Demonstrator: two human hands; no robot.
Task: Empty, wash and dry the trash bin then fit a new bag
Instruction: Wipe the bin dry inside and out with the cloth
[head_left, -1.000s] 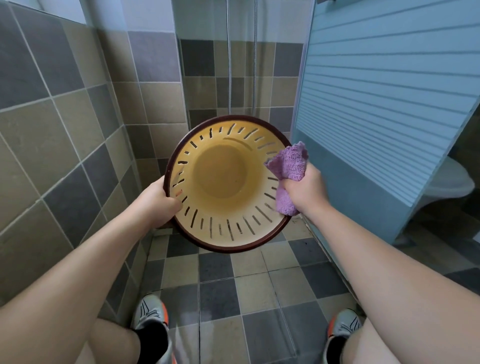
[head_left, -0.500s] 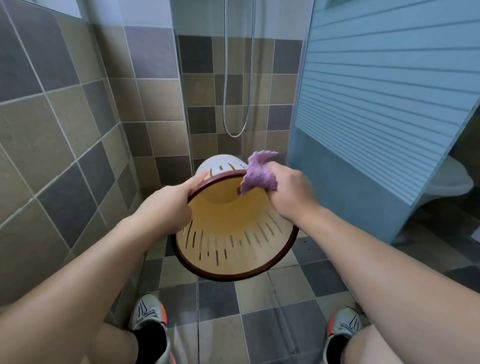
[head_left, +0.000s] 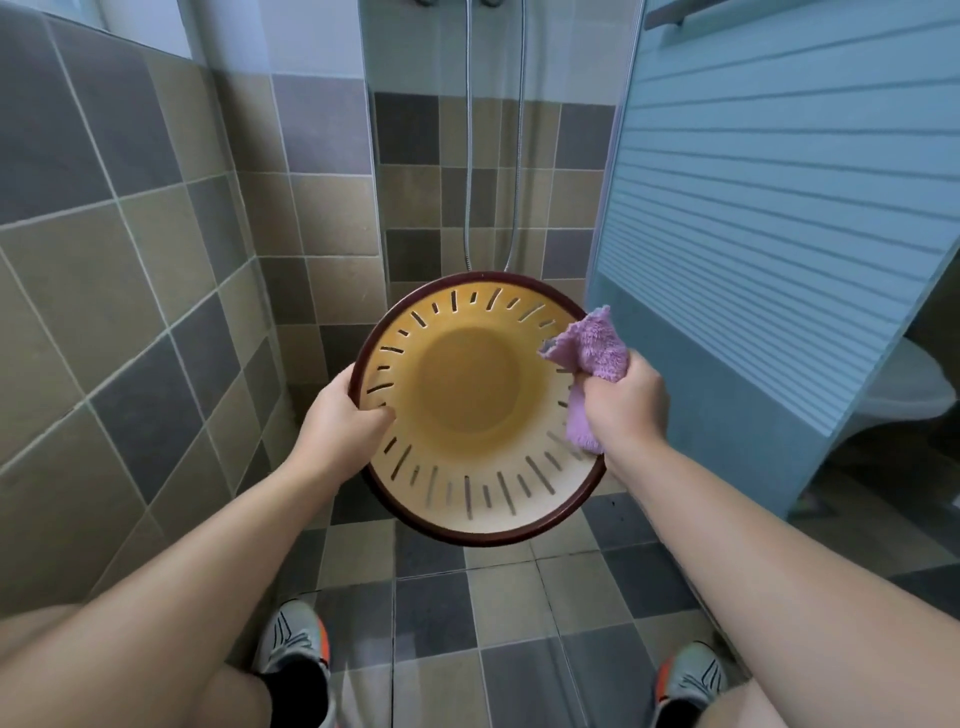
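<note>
- Trash bin (head_left: 467, 410): yellow plastic, round, with a dark maroon rim and slotted side walls; held in the air above the tiled floor (head_left: 519, 613), tipped so that its open mouth faces the camera; interior bottom visible and bare; no bag fitted.
- Left hand (head_left: 340, 421): grips the bin's left rim; thumb hooked over the rim onto the inner wall, fingers hidden behind the outer wall.
- Right hand (head_left: 623, 400): fingers curled around a bunched purple cloth (head_left: 592, 358); hand sits at the bin's right rim; cloth lies against the inner wall on that side, one end projecting above the fist, the other hanging below it.
- Hand relation: the two hands are apart, on opposite sides of the bin, each clamped on its own item.
- Tiled wall (head_left: 130, 260): grey and tan squares; runs along the left side and continues behind the bin.
- Shower hose (head_left: 470, 156): metal; hangs down the back wall above the bin; its lower end passes behind the rim.
- Blue ribbed panel (head_left: 779, 234): stands to the right of the bin, just beside the right hand.
- Toilet (head_left: 914, 395): white; partly visible past the panel at the far right.
- Sneakers (head_left: 291, 639): grey with orange trim; both on the floor at the bottom of the view, below the bin.
</note>
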